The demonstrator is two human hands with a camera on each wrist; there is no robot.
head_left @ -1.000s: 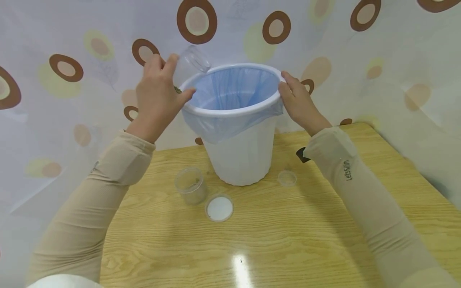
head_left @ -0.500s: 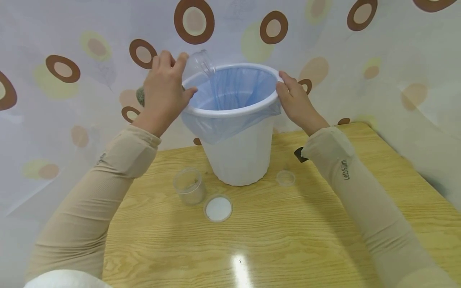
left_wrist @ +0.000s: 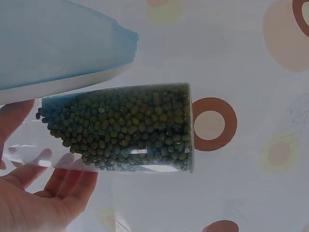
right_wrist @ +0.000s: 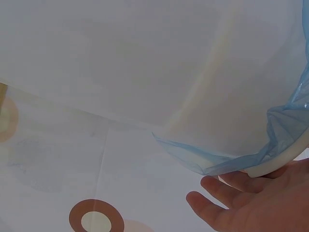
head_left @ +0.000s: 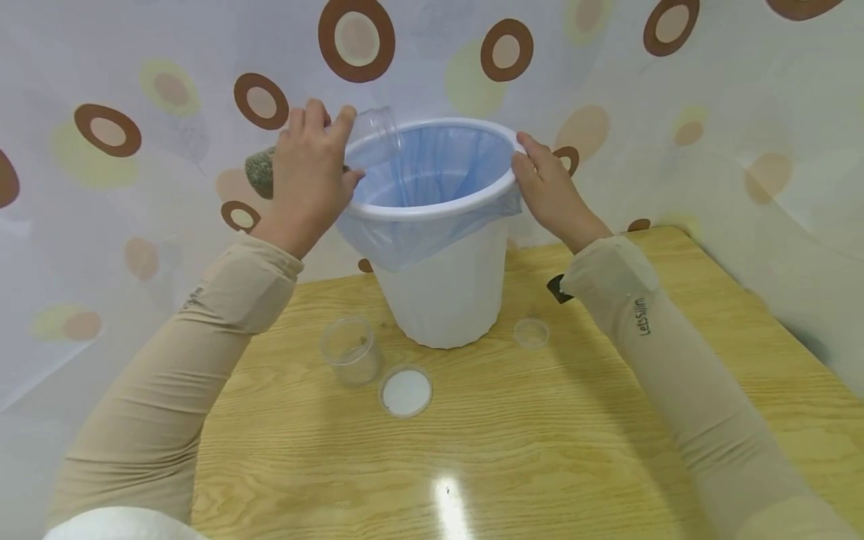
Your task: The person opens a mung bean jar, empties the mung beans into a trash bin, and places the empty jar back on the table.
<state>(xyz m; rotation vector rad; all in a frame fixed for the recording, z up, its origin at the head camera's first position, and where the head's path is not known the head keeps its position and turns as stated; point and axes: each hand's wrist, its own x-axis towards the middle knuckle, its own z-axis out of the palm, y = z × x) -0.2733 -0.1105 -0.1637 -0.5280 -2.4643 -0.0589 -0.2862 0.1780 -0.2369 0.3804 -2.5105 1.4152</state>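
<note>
My left hand [head_left: 307,169] grips a clear jar of green mung beans [left_wrist: 130,128] near the left rim of a white trash bin [head_left: 442,285]. Tipped almost onto its side, the jar points its mouth over the bin's opening, which a blue bag [head_left: 439,161] lines. In the left wrist view the beans lie sloped from the base toward the mouth, and some fingers show through the plastic. My right hand [head_left: 556,195] holds the bin's right rim. From below, its fingers [right_wrist: 217,191] appear outside the rim; the thumb's exact place is hard to make out.
On the wooden table [head_left: 472,442] an uncovered clear jar [head_left: 354,360] stands left of the bin, a few bits inside. A white-centred lid [head_left: 405,391] lies in front, and a clear lid [head_left: 532,334] to the right. A patterned wall covering [head_left: 169,225] rises close behind.
My left hand has tipped the jar further toward horizontal, its mouth lowering over the bin and its bean-filled base swinging out to the left. My right hand stays on the rim.
</note>
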